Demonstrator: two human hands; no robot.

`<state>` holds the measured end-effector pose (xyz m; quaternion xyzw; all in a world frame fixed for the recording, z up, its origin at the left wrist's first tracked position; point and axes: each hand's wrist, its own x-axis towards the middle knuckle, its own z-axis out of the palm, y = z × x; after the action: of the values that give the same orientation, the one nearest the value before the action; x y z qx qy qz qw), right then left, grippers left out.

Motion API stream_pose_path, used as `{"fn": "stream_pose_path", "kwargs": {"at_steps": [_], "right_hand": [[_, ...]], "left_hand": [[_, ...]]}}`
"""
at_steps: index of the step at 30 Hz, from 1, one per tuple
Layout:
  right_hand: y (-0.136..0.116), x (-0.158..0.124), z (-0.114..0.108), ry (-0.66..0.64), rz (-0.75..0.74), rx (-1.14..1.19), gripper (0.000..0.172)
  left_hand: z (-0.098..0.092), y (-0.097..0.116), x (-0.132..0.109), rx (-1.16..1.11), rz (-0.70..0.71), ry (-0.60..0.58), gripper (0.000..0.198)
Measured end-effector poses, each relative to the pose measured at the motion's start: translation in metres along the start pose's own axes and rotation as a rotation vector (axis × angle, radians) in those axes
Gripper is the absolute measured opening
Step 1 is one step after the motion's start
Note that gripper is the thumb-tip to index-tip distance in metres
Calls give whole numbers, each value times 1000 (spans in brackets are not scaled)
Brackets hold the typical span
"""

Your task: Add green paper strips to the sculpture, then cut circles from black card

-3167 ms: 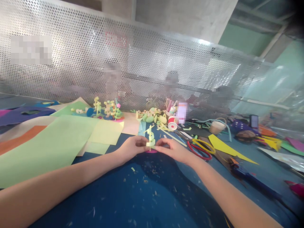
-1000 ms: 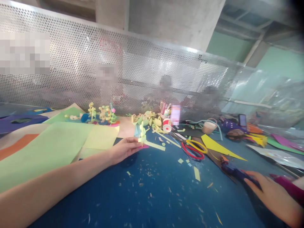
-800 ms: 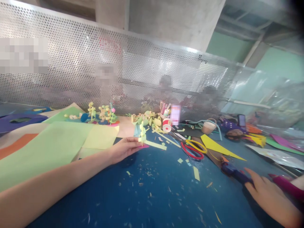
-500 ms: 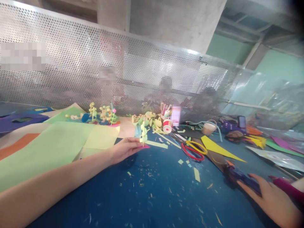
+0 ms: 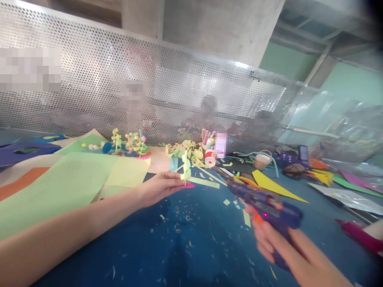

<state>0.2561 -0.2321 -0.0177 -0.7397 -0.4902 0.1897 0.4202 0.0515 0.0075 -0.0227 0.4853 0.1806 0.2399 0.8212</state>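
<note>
My left hand pinches a small paper craft: curled yellow-green strips standing on a pink disc, with one long strip sticking out to the right. It is held just above the blue table. My right hand is wrapped round the handle of a purple glue gun with an orange trigger. The gun is lifted off the table, and its nozzle points left toward the craft, a short way from it.
Large green, yellow and orange paper sheets lie at the left. Finished paper crafts and a tape roll stand along the perforated metal screen. A yellow paper triangle, a small cup and scraps lie at the right.
My right hand left the craft, reached to the glue gun lying at the right, gripped it and lifted it toward the craft. My left hand has kept hold of the craft.
</note>
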Motion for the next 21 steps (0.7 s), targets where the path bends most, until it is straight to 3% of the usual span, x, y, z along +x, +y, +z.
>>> {"fn": "stream_pose_path", "kwargs": {"at_steps": [3, 5, 10, 14, 21], "right_hand": [[-31, 4, 22, -199, 2, 3, 44], [-47, 8, 30, -226, 1, -13, 47], [-69, 19, 37, -207, -11, -101, 47], [-70, 26, 38, -200, -99, -200, 48], [-74, 29, 38, -170, -115, -271, 47]], "left_hand": [[3, -1, -2, 28, -7, -13, 16], [3, -3, -2, 42, -2, -34, 15], [2, -5, 0, 60, -9, -33, 16], [2, -5, 1, 49, -22, -40, 13], [-1, -6, 1, 46, -14, -77, 11]]}}
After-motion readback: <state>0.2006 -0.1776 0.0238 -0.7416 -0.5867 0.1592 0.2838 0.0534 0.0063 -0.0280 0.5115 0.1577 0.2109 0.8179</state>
